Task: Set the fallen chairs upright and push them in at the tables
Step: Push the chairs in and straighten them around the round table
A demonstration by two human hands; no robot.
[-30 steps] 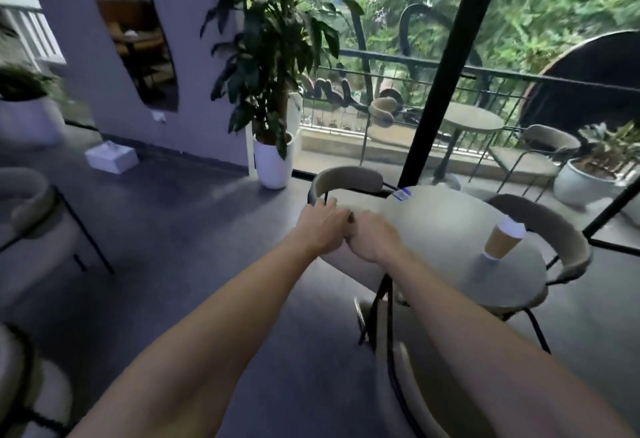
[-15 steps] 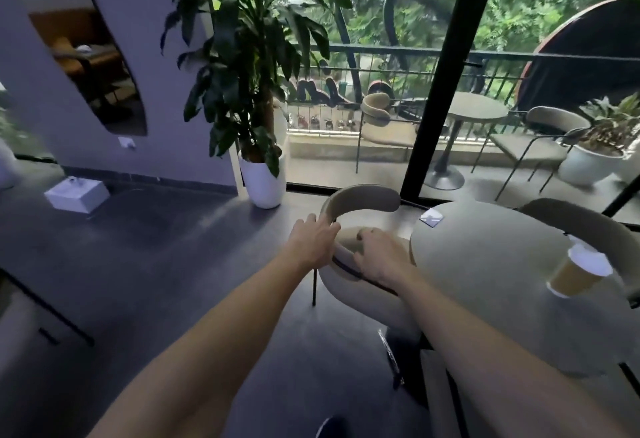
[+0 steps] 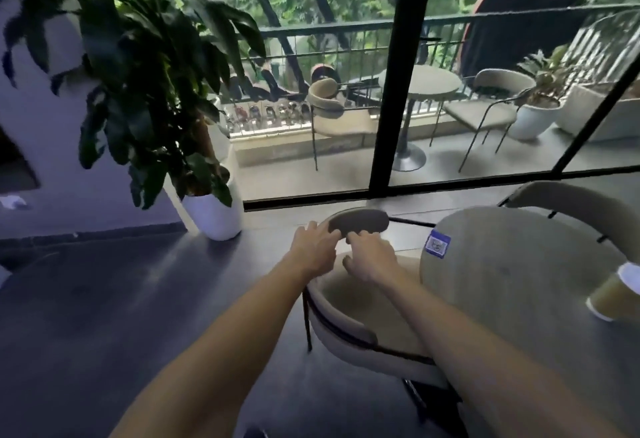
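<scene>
Grey floor (image 3: 104, 316) fills the near left, and beyond it a leafy plant stands in a white pot (image 3: 212, 217) against the wall. Right of the pot, the left hand (image 3: 311, 252) curls over the left end of the padded backrest (image 3: 360, 221) of the beige chair (image 3: 363, 302). The right hand (image 3: 372, 259) sits just beside it, fingers hooked on the backrest's near edge. The two hands are close together, almost touching, both clamped on the same short stretch of padding.

The chair stands on its legs, seat up, at the left side of the round table (image 3: 512, 281). Blur hides whether its seat reaches under the top. On the table lie a blue-edged sticker (image 3: 437, 244) near its far-left rim and, at the far right, a paper cup (image 3: 613, 295). A second chair (image 3: 571, 200) curves round the table's far-right side.

I judge that the push-in is under way, and the risks come from that. With both hands at one end of the backrest, a shove may swing the chair rather than slide it straight. A hard knock against the table could jolt the top and tip the cup. Fingers could also be nipped between the backrest and the table's rim. A leg catching the table's base, unseen here, would stop the chair short.
</scene>
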